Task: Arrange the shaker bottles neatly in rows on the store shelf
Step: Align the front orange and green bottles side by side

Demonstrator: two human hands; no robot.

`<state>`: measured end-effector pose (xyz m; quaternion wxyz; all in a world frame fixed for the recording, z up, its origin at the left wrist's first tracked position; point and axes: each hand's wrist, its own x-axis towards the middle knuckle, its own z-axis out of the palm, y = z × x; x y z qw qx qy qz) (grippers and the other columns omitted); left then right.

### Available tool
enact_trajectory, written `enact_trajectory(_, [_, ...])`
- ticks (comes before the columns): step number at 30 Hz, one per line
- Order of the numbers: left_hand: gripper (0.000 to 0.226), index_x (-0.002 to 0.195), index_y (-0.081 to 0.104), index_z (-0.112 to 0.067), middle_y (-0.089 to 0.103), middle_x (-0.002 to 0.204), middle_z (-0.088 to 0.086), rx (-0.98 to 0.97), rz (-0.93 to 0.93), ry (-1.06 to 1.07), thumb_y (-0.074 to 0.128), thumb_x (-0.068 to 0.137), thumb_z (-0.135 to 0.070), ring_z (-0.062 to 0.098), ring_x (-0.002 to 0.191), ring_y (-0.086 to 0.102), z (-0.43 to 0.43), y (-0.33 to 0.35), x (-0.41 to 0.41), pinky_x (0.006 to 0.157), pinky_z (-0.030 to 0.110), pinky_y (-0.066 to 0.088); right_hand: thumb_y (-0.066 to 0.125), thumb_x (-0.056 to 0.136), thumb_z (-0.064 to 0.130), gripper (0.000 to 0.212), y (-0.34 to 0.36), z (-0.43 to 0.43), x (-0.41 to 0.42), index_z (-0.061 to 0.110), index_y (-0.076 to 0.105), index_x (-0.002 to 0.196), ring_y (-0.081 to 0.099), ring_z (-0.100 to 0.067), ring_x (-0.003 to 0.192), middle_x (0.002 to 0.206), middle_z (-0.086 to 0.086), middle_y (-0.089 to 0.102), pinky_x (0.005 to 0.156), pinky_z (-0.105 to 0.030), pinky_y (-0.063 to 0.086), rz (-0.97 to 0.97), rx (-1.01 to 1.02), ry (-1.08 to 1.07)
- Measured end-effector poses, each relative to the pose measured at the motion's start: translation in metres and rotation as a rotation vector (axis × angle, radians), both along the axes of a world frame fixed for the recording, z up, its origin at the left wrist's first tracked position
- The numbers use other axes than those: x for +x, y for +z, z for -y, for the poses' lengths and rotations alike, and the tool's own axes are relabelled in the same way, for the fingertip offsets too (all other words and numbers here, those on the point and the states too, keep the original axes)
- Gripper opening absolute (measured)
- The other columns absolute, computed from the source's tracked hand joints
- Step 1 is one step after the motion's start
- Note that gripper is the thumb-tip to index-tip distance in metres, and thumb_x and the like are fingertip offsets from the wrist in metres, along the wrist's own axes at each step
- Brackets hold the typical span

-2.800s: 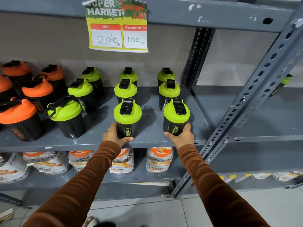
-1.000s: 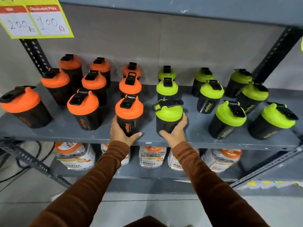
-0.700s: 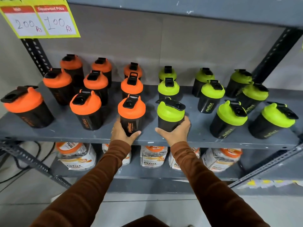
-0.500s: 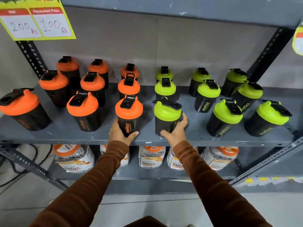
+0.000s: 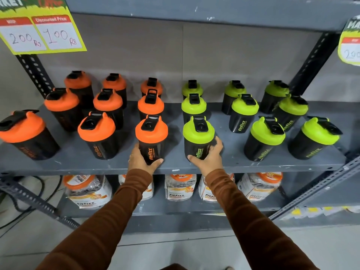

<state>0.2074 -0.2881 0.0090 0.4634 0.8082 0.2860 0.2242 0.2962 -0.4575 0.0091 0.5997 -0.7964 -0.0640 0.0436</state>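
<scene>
Since half a second back the green lid's flip cap has swung round to face straight away from me — so that twist is about done. My right hand [image 5: 207, 159] is wrapped on the base of the green-lidded shaker [image 5: 198, 140], fingers [image 5: 215, 146] curled round its far side and thumb on the near side; my left hand [image 5: 141, 160] is clamped the same way low on the orange-lidded shaker [image 5: 151, 139]. Both stand upright at the front edge of the shelf [image 5: 175, 166], right under my palms, with two more of each colour lined up beyond my fingertips. Risk now, as I judge it: I'm gripping low on tall bottles, so a push forward could tip a top back into the middle green shaker [image 5: 193, 109] just past my knuckles. Pulling toward my wrists is worse — the lip is right there, and a base could slide off onto the jars [image 5: 179, 187] below. Outward of my right fingers, the next green shaker [image 5: 263, 140] leans skewed; a wide sweep could clip it.
</scene>
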Motion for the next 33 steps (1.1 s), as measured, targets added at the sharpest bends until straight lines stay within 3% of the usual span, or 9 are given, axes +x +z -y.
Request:
enact_trajectory(5, [0.083,0.13,0.035,-0.006,0.048,0.131,0.018,-0.013,-0.005,-0.014,0.081,0.061,-0.012,0.034,0.122,0.043,-0.002,-0.001,0.0,0.105,0.047,0.035,0.085,0.06,0.018,0.084,0.007,0.0,-0.006,0.006,0.037,0.127,0.054,-0.029,0.116,0.128,-0.016,0.055,0.102,-0.04,0.044,0.009,-0.083,-0.072])
enact_trajectory(9, [0.084,0.13,0.035,-0.008,0.05,0.129,0.018,-0.035,-0.007,-0.021,0.082,0.06,-0.013,0.034,0.119,0.047,-0.004,-0.005,0.001,0.103,0.051,0.038,0.086,0.059,0.019,0.079,0.01,0.0,-0.01,0.007,0.042,0.123,0.056,-0.03,0.114,0.125,-0.016,0.057,0.1,-0.039,0.046,0.019,-0.081,-0.088])
enact_trajectory(25, [0.082,0.129,0.035,-0.009,0.05,0.129,0.018,-0.085,-0.003,-0.026,0.082,0.061,-0.012,0.033,0.118,0.048,-0.007,-0.009,0.002,0.103,0.049,0.039,0.083,0.064,0.021,0.079,0.018,0.005,-0.018,0.006,0.038,0.127,0.052,-0.026,0.117,0.129,-0.015,0.054,0.099,-0.033,0.043,0.005,-0.13,-0.073])
enact_trajectory(33, [0.085,0.129,0.034,-0.01,0.05,0.129,0.018,-0.093,-0.02,-0.022,0.082,0.06,-0.014,0.034,0.118,0.048,-0.008,-0.011,0.0,0.102,0.05,0.04,0.086,0.059,0.019,0.099,0.011,0.006,-0.018,0.013,0.025,0.137,0.045,-0.027,0.127,0.138,-0.013,0.046,0.107,-0.039,0.039,-0.012,-0.12,-0.055])
